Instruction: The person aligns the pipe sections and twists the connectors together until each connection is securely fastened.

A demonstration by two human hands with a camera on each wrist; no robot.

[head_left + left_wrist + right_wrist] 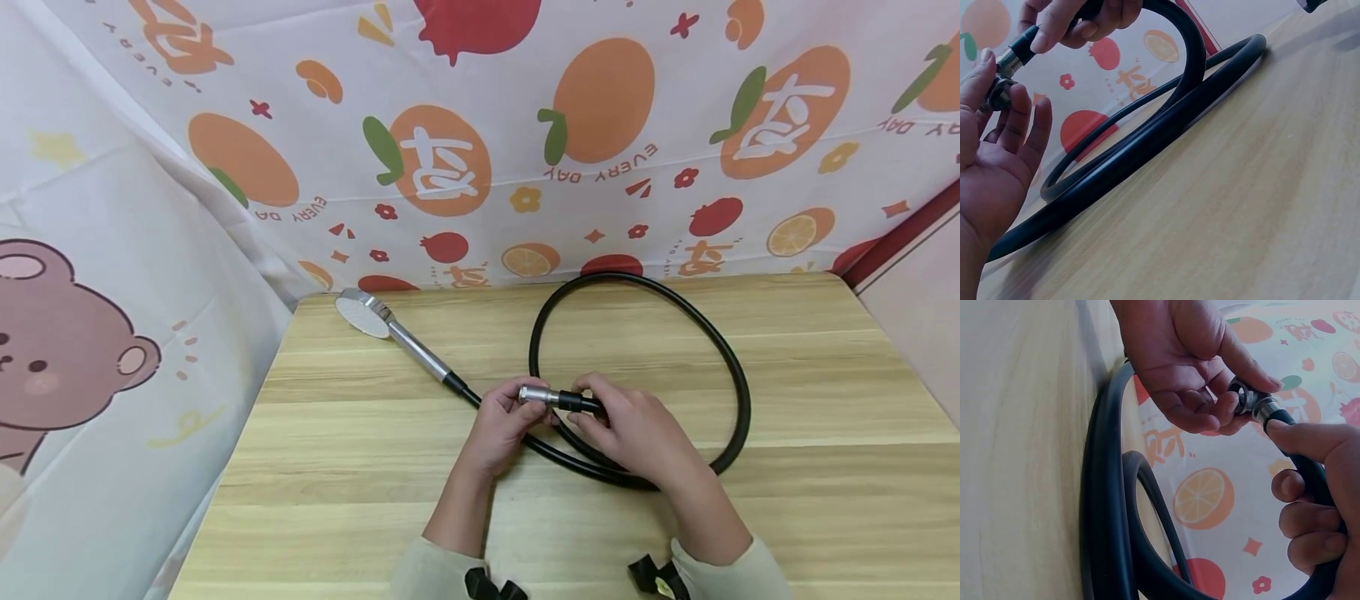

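A handheld shower head (pixel 363 314) with a silver handle lies at the far left of the table, joined to a black hose (pixel 742 400) that loops to the right. My left hand (pixel 498 429) pinches the silver metal connector (pixel 534 394) at the hose's other end between thumb and fingers. Just behind that metal, my right hand (pixel 637 429) grips the black hose. In the right wrist view the connector's open, round mouth (pixel 1242 399) shows by the left fingertips. The left wrist view shows the connector (pixel 1000 94) held above the table.
The wood-grain table (pixel 337 500) ends at the back against a fruit-printed cloth (pixel 525 167). A white cloth with a bear print (pixel 67 342) hangs at the left. Black straps (pixel 495 585) sit at the sleeve cuffs.
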